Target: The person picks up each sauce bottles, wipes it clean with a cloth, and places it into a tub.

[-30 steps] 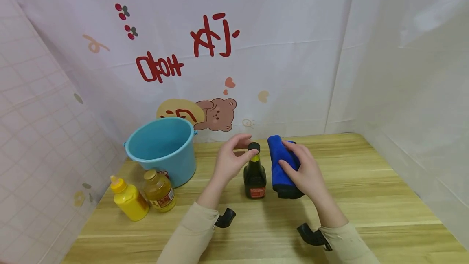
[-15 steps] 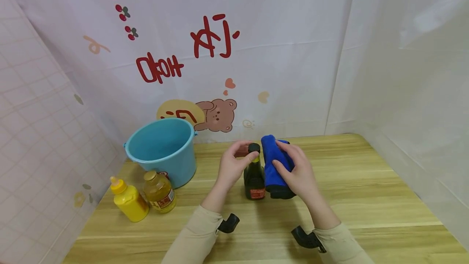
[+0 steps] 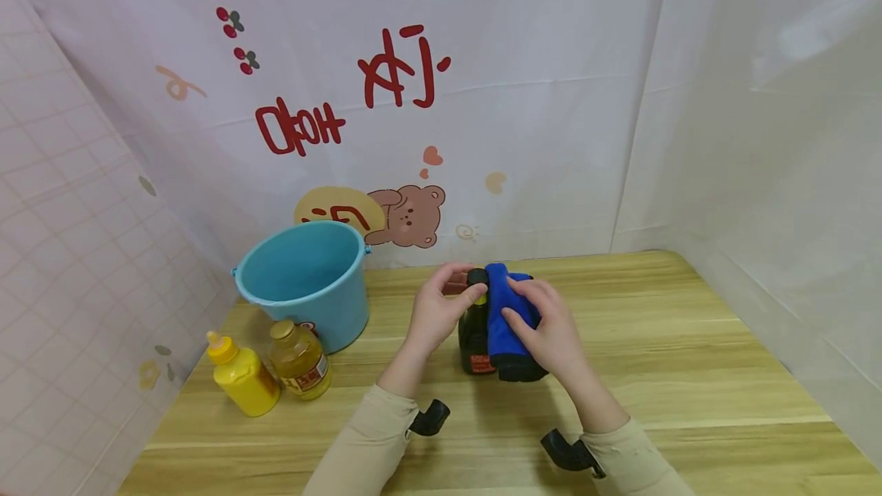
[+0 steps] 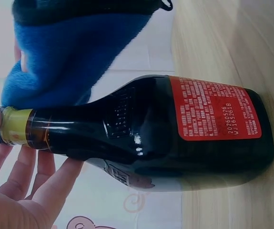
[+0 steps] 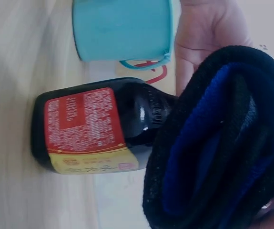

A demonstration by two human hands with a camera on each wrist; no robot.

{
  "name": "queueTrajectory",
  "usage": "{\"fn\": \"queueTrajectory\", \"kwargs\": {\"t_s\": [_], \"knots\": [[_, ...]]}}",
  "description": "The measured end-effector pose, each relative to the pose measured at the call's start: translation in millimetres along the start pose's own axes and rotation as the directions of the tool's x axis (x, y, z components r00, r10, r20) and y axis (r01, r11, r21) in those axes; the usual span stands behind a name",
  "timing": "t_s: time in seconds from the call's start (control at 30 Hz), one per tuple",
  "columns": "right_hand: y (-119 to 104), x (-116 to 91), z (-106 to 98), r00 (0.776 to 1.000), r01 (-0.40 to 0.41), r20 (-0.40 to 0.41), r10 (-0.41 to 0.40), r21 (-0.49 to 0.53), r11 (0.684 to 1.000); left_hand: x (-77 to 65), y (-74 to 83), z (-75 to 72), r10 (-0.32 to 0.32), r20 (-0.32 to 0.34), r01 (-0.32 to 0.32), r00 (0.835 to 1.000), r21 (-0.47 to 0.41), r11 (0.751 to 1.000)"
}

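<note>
A dark glass sauce bottle [image 3: 474, 335] with a black cap, a yellow neck band and a red label stands upright on the table. My left hand [image 3: 439, 302] holds it at the neck, the thumb against the cap area and the fingers behind. From the right, my right hand [image 3: 551, 331] grips a folded blue cloth [image 3: 506, 316] with black edging, which overlaps the bottle's right side in the head view. The left wrist view shows the cloth [image 4: 70, 57] right at the bottle's neck and shoulder. In the right wrist view the cloth's black-edged folds [image 5: 241, 109] hide the bottle's top.
A light blue bucket [image 3: 354, 305] stands at the back left, by the patterned wall sheet. In front of it are a yellow squeeze bottle [image 3: 248, 383] and a gold-capped jar of amber liquid [image 3: 298, 362]. Bare wooden tabletop [image 3: 675, 350] extends to the right.
My right hand has brought the blue cloth leftward until it overlaps the bottle. My left hand has shifted slightly, closer around the neck; the bottle stays in place.
</note>
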State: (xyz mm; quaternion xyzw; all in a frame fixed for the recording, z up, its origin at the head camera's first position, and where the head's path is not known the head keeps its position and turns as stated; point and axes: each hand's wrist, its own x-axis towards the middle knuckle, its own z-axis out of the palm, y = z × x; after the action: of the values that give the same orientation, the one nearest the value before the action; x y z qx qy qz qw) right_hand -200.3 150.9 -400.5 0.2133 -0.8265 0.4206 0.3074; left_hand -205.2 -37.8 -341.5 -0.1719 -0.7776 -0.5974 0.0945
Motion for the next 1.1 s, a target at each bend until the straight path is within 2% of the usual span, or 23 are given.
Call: {"fn": "queueTrajectory", "kwargs": {"t_s": [0.23,0.43,0.67,1.1], "knots": [[5,-7,4,0.993,-0.063,0.094,0.069,-0.067,0.996,12.5,-46.7,5.9,0.028,-0.004,-0.028,1.000,0.013,1.000],[8,-10,6,0.987,-0.080,0.128,0.092,-0.100,0.992,12.6,-48.8,5.5,0.030,0.009,-0.031,0.999,0.030,0.999],[11,-13,7,0.986,-0.063,0.144,0.083,-0.136,0.989,13.2,-49.0,5.4,0.056,0.007,-0.056,0.998,0.018,0.998],[22,-22,9,0.962,-0.151,0.195,0.193,-0.210,0.966,14.2,-49.9,5.1,0.050,0.009,-0.050,0.999,0.034,0.998]]}}
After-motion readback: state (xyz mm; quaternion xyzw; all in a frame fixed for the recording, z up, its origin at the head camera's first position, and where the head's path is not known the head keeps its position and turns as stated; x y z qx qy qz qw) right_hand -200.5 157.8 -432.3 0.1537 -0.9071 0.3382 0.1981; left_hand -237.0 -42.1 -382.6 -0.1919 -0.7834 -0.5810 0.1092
